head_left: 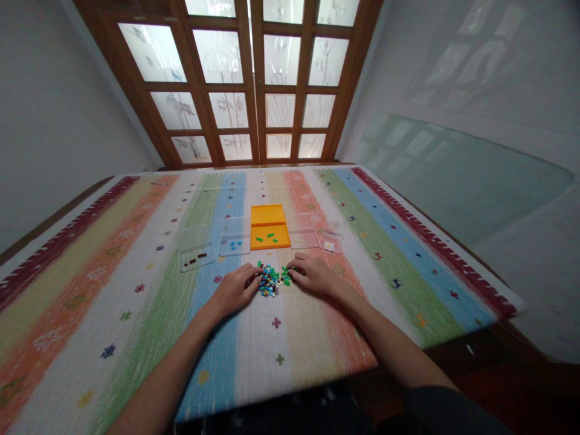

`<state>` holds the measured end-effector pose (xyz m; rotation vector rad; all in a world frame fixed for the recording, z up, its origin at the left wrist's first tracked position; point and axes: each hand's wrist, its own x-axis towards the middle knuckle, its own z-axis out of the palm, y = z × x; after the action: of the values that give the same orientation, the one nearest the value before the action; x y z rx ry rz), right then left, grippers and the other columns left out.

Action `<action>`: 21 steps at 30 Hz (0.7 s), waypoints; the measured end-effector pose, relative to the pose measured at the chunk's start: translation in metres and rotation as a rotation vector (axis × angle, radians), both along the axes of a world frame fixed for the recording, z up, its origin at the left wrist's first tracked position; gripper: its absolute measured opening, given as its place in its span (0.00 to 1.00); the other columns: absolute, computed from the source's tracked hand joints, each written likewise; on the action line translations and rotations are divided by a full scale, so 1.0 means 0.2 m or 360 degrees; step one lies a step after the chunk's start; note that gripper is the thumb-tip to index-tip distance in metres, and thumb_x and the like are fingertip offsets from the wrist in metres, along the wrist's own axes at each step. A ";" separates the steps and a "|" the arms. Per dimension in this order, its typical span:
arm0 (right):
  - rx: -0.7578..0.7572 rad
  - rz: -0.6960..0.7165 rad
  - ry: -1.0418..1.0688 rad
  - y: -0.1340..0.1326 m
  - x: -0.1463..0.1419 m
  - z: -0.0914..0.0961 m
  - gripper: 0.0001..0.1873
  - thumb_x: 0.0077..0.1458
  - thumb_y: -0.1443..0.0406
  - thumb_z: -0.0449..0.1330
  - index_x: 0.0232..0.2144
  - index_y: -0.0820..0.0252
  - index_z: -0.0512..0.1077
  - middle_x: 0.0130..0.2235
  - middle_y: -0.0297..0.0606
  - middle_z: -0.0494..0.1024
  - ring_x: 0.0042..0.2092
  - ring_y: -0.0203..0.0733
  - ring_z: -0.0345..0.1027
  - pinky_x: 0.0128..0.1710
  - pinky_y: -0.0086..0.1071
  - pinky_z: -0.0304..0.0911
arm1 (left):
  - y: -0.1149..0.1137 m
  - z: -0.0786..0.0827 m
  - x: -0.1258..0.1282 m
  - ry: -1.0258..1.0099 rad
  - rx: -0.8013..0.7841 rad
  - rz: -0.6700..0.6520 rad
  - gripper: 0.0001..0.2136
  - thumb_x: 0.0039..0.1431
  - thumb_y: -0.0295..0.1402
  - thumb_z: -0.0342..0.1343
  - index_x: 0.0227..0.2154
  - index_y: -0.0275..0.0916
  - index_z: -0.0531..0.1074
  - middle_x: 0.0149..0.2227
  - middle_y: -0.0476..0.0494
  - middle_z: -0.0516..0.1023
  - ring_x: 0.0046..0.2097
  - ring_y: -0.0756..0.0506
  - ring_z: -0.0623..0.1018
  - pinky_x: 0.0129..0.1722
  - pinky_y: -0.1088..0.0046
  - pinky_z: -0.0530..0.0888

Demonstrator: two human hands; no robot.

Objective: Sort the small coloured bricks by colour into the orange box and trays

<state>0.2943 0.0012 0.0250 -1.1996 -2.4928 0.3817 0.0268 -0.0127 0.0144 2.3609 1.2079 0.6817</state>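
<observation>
A small pile of mixed toy bricks (269, 281), blue, green, brown and white, lies on the striped tablecloth in front of me. My left hand (238, 286) rests at the pile's left edge, fingers bent and a little apart, fingertips touching the outer bricks. From the right, my right hand (312, 273) reaches in with its thumb and fingers slightly spread beside a cluster of green bricks (286, 278). No brick shows clearly in either hand. Beyond the pile stands an open orange box (270, 246) with a few green bricks inside.
Left of the orange box are a clear tray (183, 266) with dark brown bricks and another clear tray (222, 249) with blue ones. To its right sit a clear tray (304, 245) with a tiny pale piece and a small clear box (338, 249) with white pieces.
</observation>
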 end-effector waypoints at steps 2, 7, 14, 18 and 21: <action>-0.0021 -0.0005 0.0012 0.00 0.00 0.00 0.10 0.63 0.68 0.58 0.41 0.63 0.79 0.38 0.42 0.78 0.37 0.39 0.69 0.37 0.31 0.60 | 0.00 0.00 -0.01 -0.0040 0.0021 -0.0011 0.12 0.68 0.35 0.48 0.44 0.39 0.76 0.39 0.42 0.79 0.40 0.44 0.79 0.44 0.67 0.74; -0.0080 -0.0029 0.0064 0.02 0.02 0.00 0.08 0.61 0.69 0.59 0.38 0.63 0.79 0.36 0.41 0.78 0.37 0.39 0.69 0.37 0.30 0.60 | -0.01 0.01 -0.01 -0.0093 0.0040 0.0036 0.12 0.68 0.35 0.47 0.43 0.39 0.75 0.36 0.43 0.79 0.36 0.45 0.78 0.41 0.68 0.75; -0.0136 -0.0045 0.0163 0.03 0.03 -0.02 0.08 0.62 0.68 0.59 0.39 0.62 0.79 0.36 0.42 0.80 0.37 0.40 0.71 0.38 0.31 0.61 | -0.02 0.00 -0.01 -0.0142 0.0034 0.0052 0.12 0.68 0.35 0.47 0.45 0.38 0.74 0.35 0.44 0.77 0.33 0.46 0.76 0.38 0.69 0.74; -0.0107 -0.0033 0.0246 0.03 0.04 -0.03 0.09 0.63 0.68 0.58 0.40 0.62 0.79 0.38 0.42 0.80 0.38 0.40 0.72 0.40 0.32 0.63 | -0.02 0.00 -0.02 -0.0143 -0.0001 -0.0012 0.12 0.66 0.34 0.48 0.45 0.39 0.74 0.35 0.44 0.77 0.33 0.47 0.76 0.37 0.70 0.73; 0.0003 -0.0059 0.0306 0.02 0.03 -0.04 0.09 0.62 0.69 0.57 0.39 0.62 0.78 0.36 0.40 0.78 0.36 0.39 0.71 0.38 0.31 0.62 | -0.02 0.01 -0.02 -0.0139 -0.0011 -0.0033 0.12 0.64 0.33 0.49 0.45 0.38 0.74 0.35 0.44 0.77 0.32 0.47 0.75 0.36 0.70 0.73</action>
<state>0.2995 0.0061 0.0179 -1.1487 -2.3037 0.4621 0.0229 -0.0167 0.0159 2.3096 1.1452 0.7642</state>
